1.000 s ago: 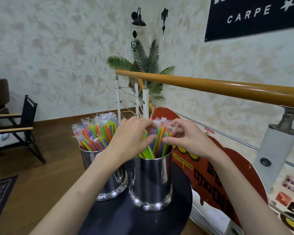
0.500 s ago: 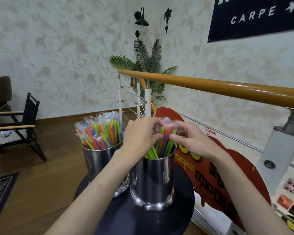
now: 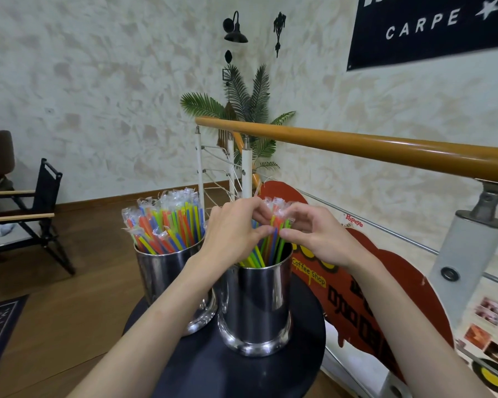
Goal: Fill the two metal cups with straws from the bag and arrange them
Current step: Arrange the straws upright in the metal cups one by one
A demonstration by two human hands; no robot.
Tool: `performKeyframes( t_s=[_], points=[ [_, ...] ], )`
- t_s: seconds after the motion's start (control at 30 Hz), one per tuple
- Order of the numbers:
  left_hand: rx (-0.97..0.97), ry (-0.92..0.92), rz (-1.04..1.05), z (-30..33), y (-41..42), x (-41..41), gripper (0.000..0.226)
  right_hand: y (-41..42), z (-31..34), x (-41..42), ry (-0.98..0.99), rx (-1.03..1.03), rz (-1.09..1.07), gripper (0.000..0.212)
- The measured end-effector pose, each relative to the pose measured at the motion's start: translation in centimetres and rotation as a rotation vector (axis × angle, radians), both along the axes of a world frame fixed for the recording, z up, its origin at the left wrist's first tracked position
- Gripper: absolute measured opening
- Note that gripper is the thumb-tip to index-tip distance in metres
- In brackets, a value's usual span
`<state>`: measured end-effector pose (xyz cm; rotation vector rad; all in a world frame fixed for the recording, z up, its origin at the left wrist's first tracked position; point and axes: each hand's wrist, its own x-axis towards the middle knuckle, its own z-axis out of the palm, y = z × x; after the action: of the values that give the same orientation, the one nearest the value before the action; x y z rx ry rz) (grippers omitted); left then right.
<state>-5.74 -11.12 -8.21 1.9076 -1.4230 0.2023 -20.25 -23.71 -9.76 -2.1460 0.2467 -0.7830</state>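
Observation:
Two shiny metal cups stand side by side on a small round black table (image 3: 213, 369). The left cup (image 3: 158, 271) is packed with wrapped coloured straws (image 3: 167, 222) standing upright. The right cup (image 3: 259, 300) holds a thinner bunch of straws (image 3: 270, 245) that lean together. My left hand (image 3: 230, 234) and my right hand (image 3: 316, 234) meet above the right cup, and their fingers curl round the tops of that bunch from both sides. The bag is not in view.
A wooden handrail (image 3: 357, 147) on white posts runs just behind the table. A red coffee shop sign (image 3: 357, 282) leans at the right. A black folding chair (image 3: 38, 214) stands at the left on the wooden floor, and a palm plant (image 3: 247, 110) grows in the corner.
Both hands have stayed on the straws in the right cup, gathering the bunch tighter. The view has shifted slightly, so the cups sit a little further right.

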Motion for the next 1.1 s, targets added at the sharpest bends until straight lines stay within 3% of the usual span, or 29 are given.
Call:
performKeyframes(
  t_s=[0.23,0.73,1.1],
  points=[
    [-0.019,0.031,-0.02,-0.1,0.0,0.0,0.014,-0.1,-0.4,0.2,-0.041,0.061,-0.065,0.028],
    [-0.112,0.08,-0.034,-0.2,-0.3,0.6,0.01,1.4,-0.8,2.1,-0.246,0.094,-0.295,0.016],
    [-0.162,0.153,-0.085,0.0,0.0,1.1,0.013,2.4,-0.3,2.1,-0.285,0.109,-0.307,0.023]
  ],
)
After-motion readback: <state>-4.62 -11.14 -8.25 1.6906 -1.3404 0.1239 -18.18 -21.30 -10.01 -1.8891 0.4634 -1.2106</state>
